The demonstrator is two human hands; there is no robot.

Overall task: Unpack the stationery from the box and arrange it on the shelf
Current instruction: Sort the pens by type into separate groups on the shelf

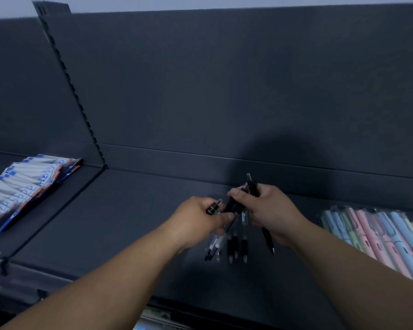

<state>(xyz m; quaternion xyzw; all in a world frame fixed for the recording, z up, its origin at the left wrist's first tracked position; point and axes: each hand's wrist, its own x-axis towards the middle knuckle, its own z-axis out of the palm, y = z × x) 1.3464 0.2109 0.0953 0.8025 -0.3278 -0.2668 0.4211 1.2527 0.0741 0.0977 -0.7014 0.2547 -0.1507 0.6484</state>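
Observation:
Over the dark grey shelf [119, 215] both hands hold a bunch of black pens [236, 241] with clear barrels and black grips, tips pointing down toward me. My left hand [196, 222] is closed around the left part of the bunch, with a pen cap sticking out above the thumb. My right hand [270, 210] grips the right part, thumb on top, and one black pen pokes out above and below its fist. The box is out of sight.
Blue and white packets [24, 186] lie fanned on the neighbouring shelf section at the left, past a slotted upright [76, 96]. Pastel pens in clear wrap [379, 236] lie in a row at the right. A lower shelf edge shows at the bottom.

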